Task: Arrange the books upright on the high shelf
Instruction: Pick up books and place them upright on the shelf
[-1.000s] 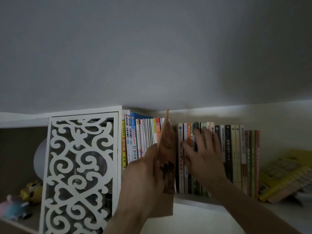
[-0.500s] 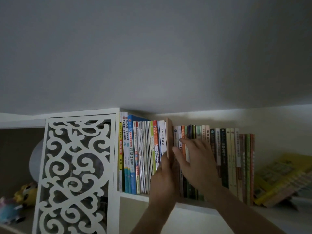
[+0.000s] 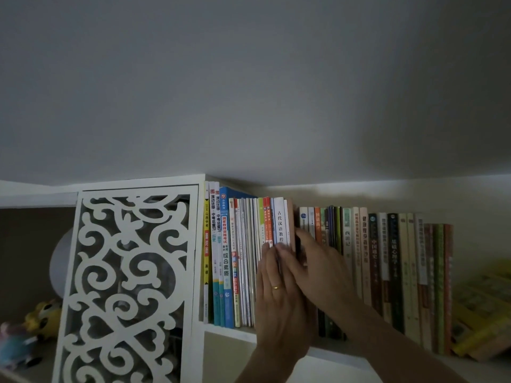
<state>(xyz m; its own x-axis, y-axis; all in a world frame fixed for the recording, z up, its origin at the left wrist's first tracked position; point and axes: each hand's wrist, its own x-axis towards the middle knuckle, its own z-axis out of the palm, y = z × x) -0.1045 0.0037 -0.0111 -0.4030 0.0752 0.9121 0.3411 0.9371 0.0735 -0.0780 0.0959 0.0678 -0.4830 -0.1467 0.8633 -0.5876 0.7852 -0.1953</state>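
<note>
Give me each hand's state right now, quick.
Left hand: open, straight fingers pressing the book spines.
Right hand: open, fingers flat against the same spines.

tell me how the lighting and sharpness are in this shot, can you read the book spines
Head view: dim and underexposed, with grey ceiling filling the upper half; spines near the left hand read clearly, the yellow books lying at far right are murky, the plush toys at lower left blurred; wide-angle bending at the edges.

left hand (image 3: 279,297) hides lower book spines; toys (image 3: 27,335) blurred, cut by left edge; yellow books (image 3: 481,313) blurred
</note>
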